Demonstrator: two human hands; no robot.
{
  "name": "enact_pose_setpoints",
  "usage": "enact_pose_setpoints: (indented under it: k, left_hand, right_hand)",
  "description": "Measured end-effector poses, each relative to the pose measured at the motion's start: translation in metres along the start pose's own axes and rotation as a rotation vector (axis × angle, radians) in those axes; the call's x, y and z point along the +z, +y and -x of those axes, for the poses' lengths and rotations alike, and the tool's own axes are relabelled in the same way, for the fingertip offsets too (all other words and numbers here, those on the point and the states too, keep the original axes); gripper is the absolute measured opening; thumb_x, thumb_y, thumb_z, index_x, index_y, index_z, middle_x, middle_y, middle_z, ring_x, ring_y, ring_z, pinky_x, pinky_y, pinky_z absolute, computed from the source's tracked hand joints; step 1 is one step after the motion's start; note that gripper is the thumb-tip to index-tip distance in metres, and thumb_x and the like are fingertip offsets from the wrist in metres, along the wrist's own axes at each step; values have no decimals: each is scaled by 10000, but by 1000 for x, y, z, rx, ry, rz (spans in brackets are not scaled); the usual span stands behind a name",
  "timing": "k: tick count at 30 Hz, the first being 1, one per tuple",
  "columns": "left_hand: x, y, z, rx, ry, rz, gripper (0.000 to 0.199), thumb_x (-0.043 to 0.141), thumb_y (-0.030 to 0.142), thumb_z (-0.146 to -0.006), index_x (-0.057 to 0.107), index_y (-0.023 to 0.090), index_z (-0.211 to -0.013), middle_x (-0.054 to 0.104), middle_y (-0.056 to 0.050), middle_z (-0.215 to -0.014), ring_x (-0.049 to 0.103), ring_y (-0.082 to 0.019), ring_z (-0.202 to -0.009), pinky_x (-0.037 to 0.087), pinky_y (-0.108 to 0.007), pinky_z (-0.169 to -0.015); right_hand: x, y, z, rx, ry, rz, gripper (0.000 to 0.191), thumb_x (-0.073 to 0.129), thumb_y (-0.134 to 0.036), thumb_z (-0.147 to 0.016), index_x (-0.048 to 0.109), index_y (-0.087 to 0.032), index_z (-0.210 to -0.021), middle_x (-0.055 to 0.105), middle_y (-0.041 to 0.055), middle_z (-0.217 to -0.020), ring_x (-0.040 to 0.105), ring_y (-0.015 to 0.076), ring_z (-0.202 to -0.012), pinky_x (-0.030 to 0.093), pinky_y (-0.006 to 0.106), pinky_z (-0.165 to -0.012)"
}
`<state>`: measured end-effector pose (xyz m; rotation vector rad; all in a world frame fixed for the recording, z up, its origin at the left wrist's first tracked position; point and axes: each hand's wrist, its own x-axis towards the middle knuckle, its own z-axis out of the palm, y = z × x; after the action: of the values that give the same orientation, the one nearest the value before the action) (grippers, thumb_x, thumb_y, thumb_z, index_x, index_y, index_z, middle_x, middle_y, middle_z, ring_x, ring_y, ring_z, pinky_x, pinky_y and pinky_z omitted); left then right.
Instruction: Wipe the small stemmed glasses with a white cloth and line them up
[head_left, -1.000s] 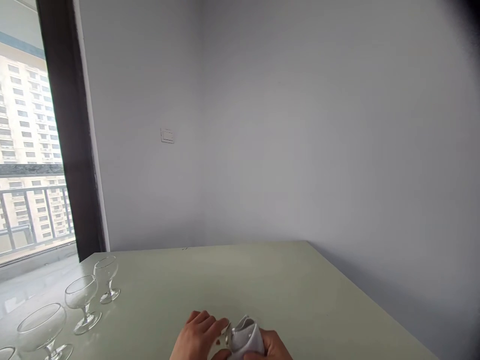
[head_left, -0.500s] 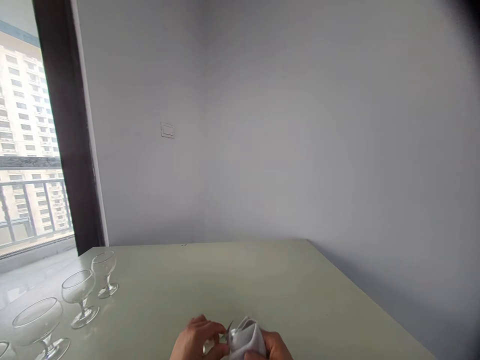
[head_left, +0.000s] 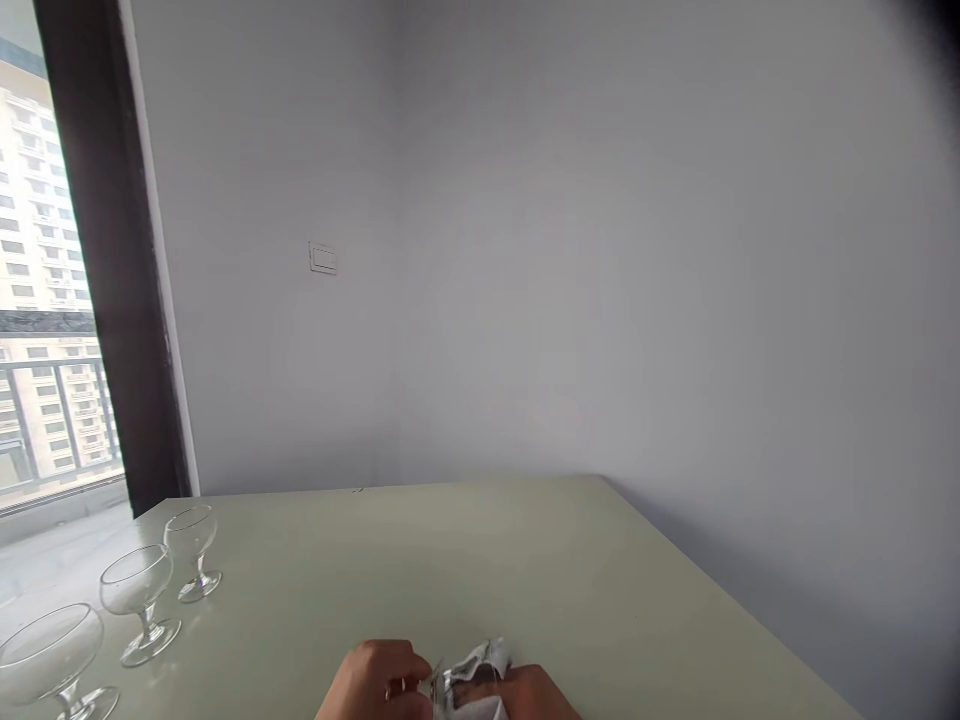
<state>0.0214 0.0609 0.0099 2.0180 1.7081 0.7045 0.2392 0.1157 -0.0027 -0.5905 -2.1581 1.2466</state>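
At the bottom edge of the head view my left hand (head_left: 375, 682) is closed, its fingertips pinching a clear drinking glass (head_left: 438, 688) that is only partly visible. A white cloth (head_left: 482, 660) lies bunched against the glass on its right side. My right hand (head_left: 534, 692) is closed on this cloth, with fingers showing between its folds beside the glass. Whether the fingers are inside the bowl or around it I cannot tell. The lower parts of both hands are cut off by the frame.
Along the left side of the pale green table (head_left: 420, 560) three stemmed glasses stand upright in a row: a near glass (head_left: 64, 690), a middle glass (head_left: 148, 628) and a far glass (head_left: 196, 560). Grey walls (head_left: 525, 300) border the table behind and at the right.
The view has turned slightly right, so the standing glasses sit further left. My right hand and the cloth have shifted against the glass, the cloth now more opened out. My left hand keeps its hold.
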Motion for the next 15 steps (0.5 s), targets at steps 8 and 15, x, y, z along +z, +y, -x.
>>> enact_pose_setpoints:
  k: [8, 15]
  left_hand:
    - [6, -8, -5, -134, -269, 707, 616, 564, 740, -578, 594, 127, -620, 441, 42, -460, 361, -71, -428, 232, -222, -439]
    - [12, 8, -5, -168, -207, 378, 468, 596, 604, -657, 551, 154, -536, 307, 65, -501, 268, -72, -503, 163, -231, -460]
  right_hand:
    - [-32, -17, 2, -149, 66, 211, 511, 507, -88, -744, 596, -312, -1194, 638, 16, -1197, 592, 228, -1078, 403, 284, -915]
    - [-25, -65, 10, 347, -79, -115, 433, 674, -259, -673, 670, -243, -1105, 656, 61, -1147, 588, 271, -1048, 396, 316, -912]
